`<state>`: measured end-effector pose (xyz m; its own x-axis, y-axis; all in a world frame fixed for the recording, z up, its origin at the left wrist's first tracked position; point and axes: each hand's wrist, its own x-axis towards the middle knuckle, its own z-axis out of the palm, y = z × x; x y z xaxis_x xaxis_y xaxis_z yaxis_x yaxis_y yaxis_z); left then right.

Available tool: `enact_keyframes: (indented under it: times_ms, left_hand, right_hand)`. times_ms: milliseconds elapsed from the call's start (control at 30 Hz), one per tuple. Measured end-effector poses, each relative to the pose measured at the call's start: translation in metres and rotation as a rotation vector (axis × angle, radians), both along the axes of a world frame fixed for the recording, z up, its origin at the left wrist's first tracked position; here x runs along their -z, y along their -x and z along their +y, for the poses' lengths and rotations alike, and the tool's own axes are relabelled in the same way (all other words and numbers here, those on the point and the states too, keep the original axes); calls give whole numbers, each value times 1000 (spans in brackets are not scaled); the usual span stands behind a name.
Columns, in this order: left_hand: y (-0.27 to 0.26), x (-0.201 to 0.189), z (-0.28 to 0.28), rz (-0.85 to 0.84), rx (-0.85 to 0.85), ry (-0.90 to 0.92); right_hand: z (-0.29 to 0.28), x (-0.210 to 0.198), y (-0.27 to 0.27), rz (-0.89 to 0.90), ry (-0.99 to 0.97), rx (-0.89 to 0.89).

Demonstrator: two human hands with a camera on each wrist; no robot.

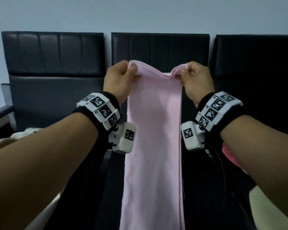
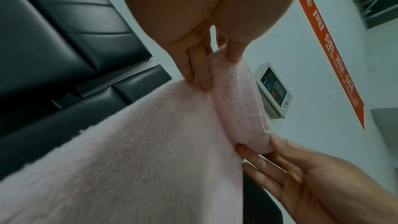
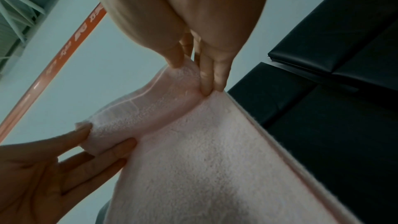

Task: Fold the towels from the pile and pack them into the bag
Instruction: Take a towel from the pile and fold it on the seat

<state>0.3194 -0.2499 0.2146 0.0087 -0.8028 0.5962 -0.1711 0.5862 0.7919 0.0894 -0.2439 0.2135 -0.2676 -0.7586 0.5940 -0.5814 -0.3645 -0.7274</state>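
Observation:
A long pale pink towel (image 1: 154, 130) hangs as a narrow doubled strip in front of me, held up in the air. My left hand (image 1: 121, 77) pinches its top left corner between thumb and fingers. My right hand (image 1: 194, 77) pinches the top right corner the same way, and the top edge sags a little between them. The left wrist view shows the left hand (image 2: 206, 67) gripping the towel (image 2: 140, 151), with the right hand (image 2: 301, 173) lower right. In the right wrist view the right hand (image 3: 200, 67) pinches the towel (image 3: 204, 159).
Black padded seats (image 1: 53, 60) line the pale wall behind the towel. A bright pink cloth (image 1: 229, 156) lies at the right behind my forearm, and pale cream items (image 1: 5, 141) lie at the left. A wall control panel (image 2: 273, 89) and an orange banner (image 2: 331, 54) show on the wall.

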Motion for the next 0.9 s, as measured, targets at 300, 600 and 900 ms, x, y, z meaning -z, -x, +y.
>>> enact_keyframes:
  times_ms: [300, 600, 900]
  left_hand:
    - [12, 15, -63, -23, -31, -48]
    - [4, 107, -56, 17, 47, -340]
    - [-3, 174, 34, -102, 14, -541]
  right_hand:
    - [-71, 11, 8, -24, 5, -10]
    - [-54, 98, 27, -67, -206, -16]
    - [45, 177, 22, -162, -336, -40]
